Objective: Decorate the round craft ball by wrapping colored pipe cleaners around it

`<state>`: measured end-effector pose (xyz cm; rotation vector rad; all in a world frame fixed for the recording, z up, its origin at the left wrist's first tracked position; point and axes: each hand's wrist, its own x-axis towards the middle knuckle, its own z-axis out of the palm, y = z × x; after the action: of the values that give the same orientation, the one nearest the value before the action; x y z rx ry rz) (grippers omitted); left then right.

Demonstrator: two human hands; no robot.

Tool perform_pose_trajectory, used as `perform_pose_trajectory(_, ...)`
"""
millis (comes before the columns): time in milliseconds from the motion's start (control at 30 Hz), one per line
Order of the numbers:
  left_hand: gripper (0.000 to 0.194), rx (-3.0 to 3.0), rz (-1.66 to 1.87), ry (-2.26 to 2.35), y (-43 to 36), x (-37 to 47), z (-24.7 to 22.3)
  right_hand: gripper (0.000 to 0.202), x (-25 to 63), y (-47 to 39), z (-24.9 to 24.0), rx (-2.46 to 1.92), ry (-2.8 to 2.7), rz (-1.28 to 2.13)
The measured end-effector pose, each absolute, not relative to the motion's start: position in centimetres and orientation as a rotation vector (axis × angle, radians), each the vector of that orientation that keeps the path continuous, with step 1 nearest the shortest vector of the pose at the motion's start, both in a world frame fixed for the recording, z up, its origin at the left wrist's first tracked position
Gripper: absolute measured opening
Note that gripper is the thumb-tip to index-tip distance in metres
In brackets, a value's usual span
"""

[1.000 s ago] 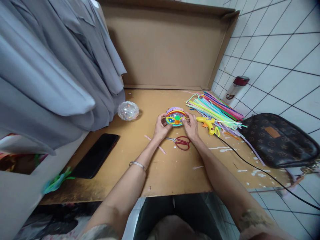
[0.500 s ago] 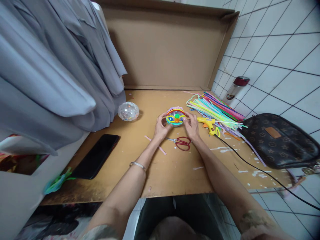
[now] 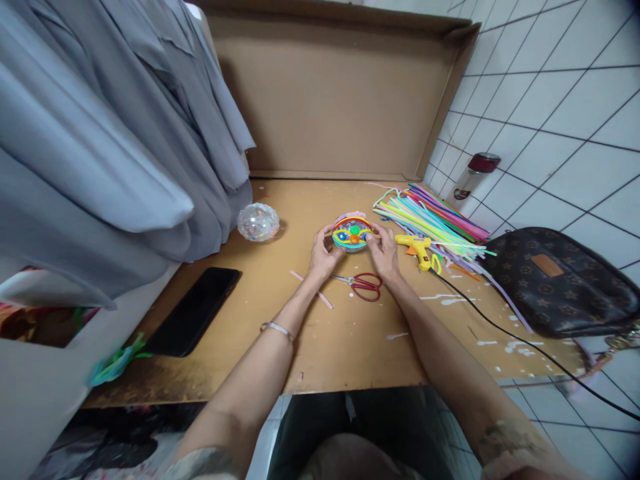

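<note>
A round, clear ball decorated with coloured strips and dots is held between both hands over the table. Its left side is gripped by my left hand, thumb along the lower edge. On the right side my right hand holds it, the thumb near a blue dot. Just below lie scissors with red handles and a thin pink strip, which my left wrist partly crosses. A yellow glue gun rests right of my right hand.
A clear ball and black phone lie left. Colourful pipe cleaners, a bottle, a brown bag and the black cord are right. Cardboard stands behind; grey cloth hangs left.
The decorated ball has tilted very slightly in my hands. Otherwise both hands and the objects on the table stay in place.
</note>
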<state>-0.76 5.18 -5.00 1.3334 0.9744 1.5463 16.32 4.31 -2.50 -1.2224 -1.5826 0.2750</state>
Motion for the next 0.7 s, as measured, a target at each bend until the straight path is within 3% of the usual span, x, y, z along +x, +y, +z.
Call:
perform_pose_trajectory(467, 0.057, 1.183, 1.604, 1.244, 5.8, -1.3, -5.7, 0.041, 16.5, 4.1, -2.2, -1.231, -1.522, 0.219)
perform_pose_trajectory(700, 0.05, 1.132, 1.585, 1.331, 6.1, -1.3, -5.7, 0.031, 19.2, 7.2, 2.3, -1.375, -1.53, -0.006)
